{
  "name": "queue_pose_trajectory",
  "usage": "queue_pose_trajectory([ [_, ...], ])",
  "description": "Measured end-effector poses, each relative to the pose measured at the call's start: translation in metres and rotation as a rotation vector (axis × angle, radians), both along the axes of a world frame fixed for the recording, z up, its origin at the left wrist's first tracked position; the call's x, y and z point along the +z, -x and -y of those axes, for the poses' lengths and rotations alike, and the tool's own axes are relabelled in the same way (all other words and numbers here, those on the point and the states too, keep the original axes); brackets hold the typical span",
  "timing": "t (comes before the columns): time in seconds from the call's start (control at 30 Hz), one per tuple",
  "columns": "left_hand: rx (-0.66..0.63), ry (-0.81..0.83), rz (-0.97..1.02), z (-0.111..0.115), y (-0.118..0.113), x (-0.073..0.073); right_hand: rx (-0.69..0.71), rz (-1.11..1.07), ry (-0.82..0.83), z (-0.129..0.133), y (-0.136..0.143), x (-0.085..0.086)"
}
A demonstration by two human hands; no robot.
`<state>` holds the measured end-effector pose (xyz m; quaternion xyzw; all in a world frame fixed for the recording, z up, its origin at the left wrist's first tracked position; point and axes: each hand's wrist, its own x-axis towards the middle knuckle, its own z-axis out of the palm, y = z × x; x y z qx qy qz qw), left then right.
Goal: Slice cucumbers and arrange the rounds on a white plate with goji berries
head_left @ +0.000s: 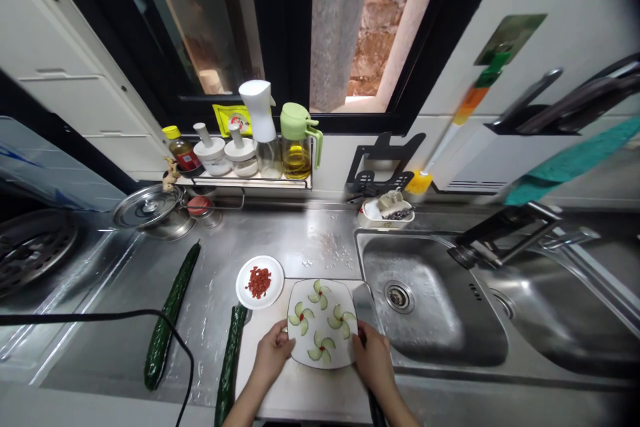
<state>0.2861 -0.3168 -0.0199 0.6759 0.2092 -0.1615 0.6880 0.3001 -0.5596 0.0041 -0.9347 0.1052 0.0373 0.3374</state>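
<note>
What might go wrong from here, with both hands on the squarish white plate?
If the left hand and right hand move unevenly, the thin pale-green slices on the squarish white plate could slide out of their pinwheels. The flat grey metal blade lies close by the right hand, which might brush it. The left hand might bump the small round white plate nearby.

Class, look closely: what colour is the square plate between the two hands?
The square plate is white; it shows best in the head view.
</note>
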Motion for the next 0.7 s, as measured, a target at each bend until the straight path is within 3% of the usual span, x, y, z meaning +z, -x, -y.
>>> queue_pose_trajectory([
  [0.2, 0.056, 0.08, -0.014, 0.004, 0.003, -0.007, -0.049, -0.03, -0.136, -0.001, -0.005, 0.006],
  [0.33, 0.086, 0.127, -0.022, 0.003, 0.003, -0.002, -0.104, -0.051, -0.27, -0.002, -0.008, 0.012],
  [0.5, 0.092, 0.171, 0.01, -0.005, -0.002, 0.02, -0.161, -0.089, -0.524, -0.006, -0.016, 0.023],
  [0.7, 0.074, 0.208, 0.02, -0.017, -0.012, 0.055, -0.146, -0.136, -0.94, -0.018, -0.021, 0.051],
])
